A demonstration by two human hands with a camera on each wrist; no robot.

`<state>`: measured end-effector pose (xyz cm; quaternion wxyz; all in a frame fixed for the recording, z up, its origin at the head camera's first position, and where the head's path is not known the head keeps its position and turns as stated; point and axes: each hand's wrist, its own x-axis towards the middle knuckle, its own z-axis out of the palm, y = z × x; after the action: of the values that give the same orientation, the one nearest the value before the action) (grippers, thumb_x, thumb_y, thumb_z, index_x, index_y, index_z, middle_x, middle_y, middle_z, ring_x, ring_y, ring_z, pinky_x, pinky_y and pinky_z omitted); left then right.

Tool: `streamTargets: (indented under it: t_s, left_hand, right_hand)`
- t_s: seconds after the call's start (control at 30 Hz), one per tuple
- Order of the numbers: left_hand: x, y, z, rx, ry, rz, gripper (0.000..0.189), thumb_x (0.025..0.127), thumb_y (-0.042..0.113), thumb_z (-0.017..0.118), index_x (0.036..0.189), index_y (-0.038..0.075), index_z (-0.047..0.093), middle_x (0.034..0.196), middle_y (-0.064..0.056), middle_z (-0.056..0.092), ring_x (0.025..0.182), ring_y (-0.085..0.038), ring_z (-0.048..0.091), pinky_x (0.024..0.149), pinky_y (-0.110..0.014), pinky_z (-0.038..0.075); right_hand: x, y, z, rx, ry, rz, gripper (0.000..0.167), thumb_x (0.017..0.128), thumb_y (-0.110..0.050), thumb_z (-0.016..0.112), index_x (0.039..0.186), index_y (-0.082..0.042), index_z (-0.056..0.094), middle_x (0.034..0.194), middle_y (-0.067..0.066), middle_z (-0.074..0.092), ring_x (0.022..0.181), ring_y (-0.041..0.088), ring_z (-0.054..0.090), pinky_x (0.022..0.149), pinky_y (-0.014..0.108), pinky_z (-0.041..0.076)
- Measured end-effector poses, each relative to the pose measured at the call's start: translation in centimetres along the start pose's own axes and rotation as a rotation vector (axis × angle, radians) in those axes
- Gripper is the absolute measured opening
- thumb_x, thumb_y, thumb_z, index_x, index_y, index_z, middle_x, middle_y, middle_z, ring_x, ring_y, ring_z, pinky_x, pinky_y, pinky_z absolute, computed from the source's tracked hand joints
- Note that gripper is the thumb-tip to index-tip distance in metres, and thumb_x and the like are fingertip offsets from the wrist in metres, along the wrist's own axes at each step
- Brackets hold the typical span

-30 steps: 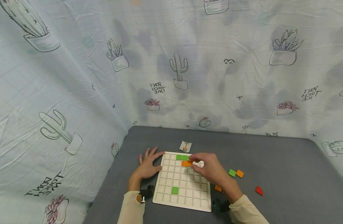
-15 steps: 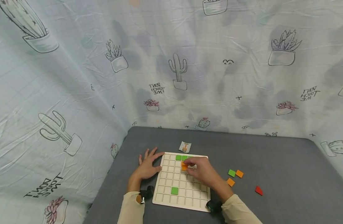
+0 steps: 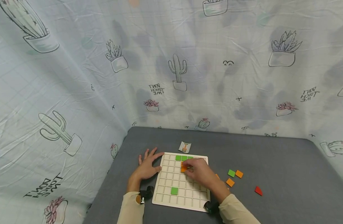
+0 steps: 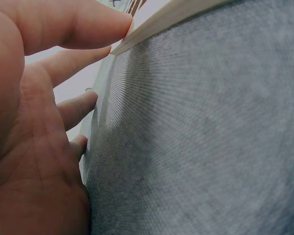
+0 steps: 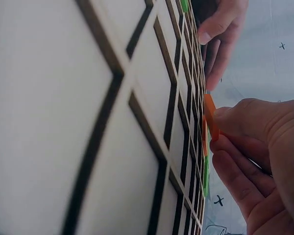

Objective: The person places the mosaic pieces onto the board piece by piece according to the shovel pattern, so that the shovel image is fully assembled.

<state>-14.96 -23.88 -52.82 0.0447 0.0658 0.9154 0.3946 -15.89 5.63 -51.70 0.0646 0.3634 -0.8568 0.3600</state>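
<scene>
A pale wooden grid board (image 3: 163, 175) lies on the grey table. My left hand (image 3: 144, 169) has its fingers spread, with thumb and index finger touching the board's left edge. Between thumb and fingers, my right hand (image 3: 202, 172) pinches an orange square tile (image 5: 211, 115), tilted against the board in the right wrist view. Just beyond it another orange tile (image 3: 182, 163) sits in the grid, partly covered by the fingers. Three green tiles (image 3: 184, 158) line the far row; a single green tile (image 3: 174, 191) sits in a nearer row.
A small printed card (image 3: 185, 147) lies beyond the board. To the right are a loose green tile (image 3: 231, 173), orange tiles (image 3: 239, 174) and a red piece (image 3: 258, 191) with a curved side. My right forearm partly hides other orange pieces. A patterned cloth (image 3: 216, 93) hangs behind the table.
My right hand has shifted left and nearer with the orange tile, then moved only slightly. Its forearm now uncovers orange tiles on the right. My left hand has stayed put.
</scene>
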Motion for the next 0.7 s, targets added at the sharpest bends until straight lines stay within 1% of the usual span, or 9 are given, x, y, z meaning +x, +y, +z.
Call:
streamTargets:
  t_s: [0.37, 0.7]
  left_hand:
    - [-0.1, -0.02, -0.07, 0.006, -0.014, -0.001, 0.066, 0.095, 0.006, 0.075, 0.158, 0.019, 0.062, 0.18, -0.022, 0.026, 0.168, -0.054, 0.001, 0.125, -0.078, -0.014]
    - [0.04, -0.05, -0.03, 0.015, -0.016, 0.0, 0.066, 0.095, 0.007, 0.075, 0.158, 0.019, 0.061, 0.18, -0.022, 0.026, 0.169, -0.054, 0.001, 0.125, -0.078, -0.014]
  right_hand:
    - [0.18, -0.42, 0.43, -0.088, -0.027, -0.014, 0.023, 0.089, 0.002, 0.085, 0.111, -0.005, 0.083, 0.107, 0.007, 0.084, 0.1, 0.021, 0.081, 0.086, 0.036, 0.067]
    - [0.24, -0.28, 0.42, -0.105, -0.037, -0.009, 0.025, 0.089, 0.0, 0.087, 0.112, -0.006, 0.083, 0.108, 0.005, 0.084, 0.102, 0.02, 0.08, 0.087, 0.037, 0.067]
